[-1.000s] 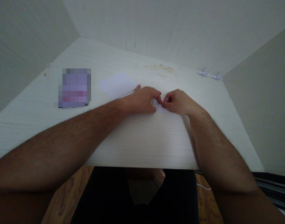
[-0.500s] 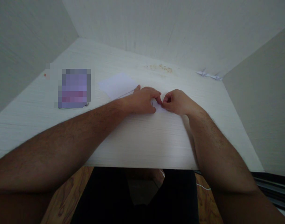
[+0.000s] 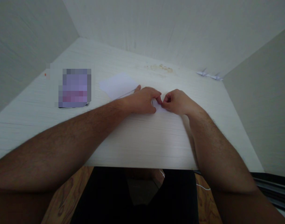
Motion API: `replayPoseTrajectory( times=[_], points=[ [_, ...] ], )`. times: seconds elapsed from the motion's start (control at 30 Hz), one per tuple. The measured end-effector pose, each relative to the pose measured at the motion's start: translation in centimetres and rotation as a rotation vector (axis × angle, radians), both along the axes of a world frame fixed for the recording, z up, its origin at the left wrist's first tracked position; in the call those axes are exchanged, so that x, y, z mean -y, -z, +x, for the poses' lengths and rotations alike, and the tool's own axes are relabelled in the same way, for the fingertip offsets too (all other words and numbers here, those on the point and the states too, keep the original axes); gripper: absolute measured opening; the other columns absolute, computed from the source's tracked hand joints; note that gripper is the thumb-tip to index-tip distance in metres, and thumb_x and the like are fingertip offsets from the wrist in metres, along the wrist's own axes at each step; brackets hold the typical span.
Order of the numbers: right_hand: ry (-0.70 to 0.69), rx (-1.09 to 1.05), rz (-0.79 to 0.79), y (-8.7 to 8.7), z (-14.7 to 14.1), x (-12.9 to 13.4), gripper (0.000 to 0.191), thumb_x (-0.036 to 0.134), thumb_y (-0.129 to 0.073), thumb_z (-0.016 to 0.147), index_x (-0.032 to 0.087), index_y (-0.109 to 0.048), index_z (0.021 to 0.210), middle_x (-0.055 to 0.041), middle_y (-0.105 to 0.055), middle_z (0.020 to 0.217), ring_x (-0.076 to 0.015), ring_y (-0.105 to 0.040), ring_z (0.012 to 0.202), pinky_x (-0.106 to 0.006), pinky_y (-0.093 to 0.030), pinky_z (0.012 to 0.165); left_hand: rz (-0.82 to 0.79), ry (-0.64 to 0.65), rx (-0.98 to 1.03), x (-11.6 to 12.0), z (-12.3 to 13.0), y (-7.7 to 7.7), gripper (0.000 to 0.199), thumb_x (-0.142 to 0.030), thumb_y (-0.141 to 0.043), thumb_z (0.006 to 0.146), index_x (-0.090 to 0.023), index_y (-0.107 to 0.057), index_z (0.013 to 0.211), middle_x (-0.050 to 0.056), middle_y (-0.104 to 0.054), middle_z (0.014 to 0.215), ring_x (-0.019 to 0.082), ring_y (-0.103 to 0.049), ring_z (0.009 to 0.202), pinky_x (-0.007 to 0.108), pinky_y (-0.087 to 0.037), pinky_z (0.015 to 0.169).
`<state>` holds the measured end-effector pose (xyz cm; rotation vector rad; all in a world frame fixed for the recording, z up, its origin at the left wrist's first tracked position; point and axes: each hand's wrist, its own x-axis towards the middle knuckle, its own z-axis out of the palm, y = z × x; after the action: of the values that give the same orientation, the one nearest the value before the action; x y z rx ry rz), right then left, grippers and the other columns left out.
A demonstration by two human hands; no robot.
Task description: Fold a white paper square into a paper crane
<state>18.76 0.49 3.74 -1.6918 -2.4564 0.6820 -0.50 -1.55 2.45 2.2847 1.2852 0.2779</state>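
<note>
A small piece of white paper (image 3: 159, 109) lies on the white table, mostly covered by my hands. Over its left part curves my left hand (image 3: 144, 100), holding it against the table with the thumb and index finger bent around it. My right hand (image 3: 177, 102) has its thumb and fingertips pinched at the paper's right side, close to the left index fingertip. Exactly how the paper is folded is hidden. Just behind my left wrist rests a larger stack or sheet of white paper (image 3: 117, 84), near the outstretched left little finger.
A blurred purple-and-pink item (image 3: 74, 87) lies at the left of the table (image 3: 142, 140). Folded white paper figures (image 3: 209, 75) stand at the back right corner. Brownish marks (image 3: 161, 67) show near the back wall. Pale panels enclose three sides.
</note>
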Motion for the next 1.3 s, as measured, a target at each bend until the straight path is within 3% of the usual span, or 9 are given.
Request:
replayPoseTrajectory(
  times=[0.53,0.83,1.17,1.3],
  points=[
    [0.032,0.059,0.001,-0.14,-0.29,-0.16,0.012,0.028,-0.069,0.075,0.019,-0.066,0.068,-0.0013,-0.063,0.061,-0.0124,-0.052,0.058,-0.028,-0.038,0.059,0.013,-0.003,-0.009,-0.01,0.13,0.07,0.043,-0.025,-0.062,0.073,-0.028,-0.071,0.115,0.003,-0.057,0.146,0.031,-0.044,0.141,0.065,-0.008,0.122],
    [0.082,0.053,-0.024,-0.19,-0.11,-0.25,0.018,0.028,-0.072,0.072,0.020,-0.059,0.062,0.0024,-0.054,0.056,-0.0109,-0.046,0.055,-0.028,-0.034,0.056,0.016,0.003,-0.003,0.07,0.04,0.16,0.040,-0.024,-0.062,0.075,-0.028,-0.072,0.113,0.003,-0.056,0.146,0.031,-0.043,0.142,0.067,-0.007,0.121],
    [0.025,0.114,-0.030,-0.63,-0.31,-0.24,0.025,0.026,-0.069,0.073,0.020,-0.053,0.055,0.0034,-0.044,0.052,-0.0111,-0.040,0.056,-0.031,-0.028,0.057,0.062,0.002,0.046,0.55,-0.02,0.08,0.028,-0.022,-0.063,0.077,-0.025,-0.074,0.103,0.004,-0.062,0.138,0.030,-0.050,0.135,0.067,-0.012,0.120],
    [0.023,0.126,-0.030,-0.48,-0.29,-0.51,0.028,0.030,-0.072,0.072,0.020,-0.053,0.054,0.0037,-0.043,0.051,-0.0111,-0.038,0.056,-0.031,-0.028,0.057,0.121,0.064,0.098,0.31,-0.19,0.56,0.024,-0.019,-0.063,0.078,-0.027,-0.077,0.095,0.003,-0.063,0.137,0.026,-0.054,0.131,0.057,-0.022,0.121]
  ],
)
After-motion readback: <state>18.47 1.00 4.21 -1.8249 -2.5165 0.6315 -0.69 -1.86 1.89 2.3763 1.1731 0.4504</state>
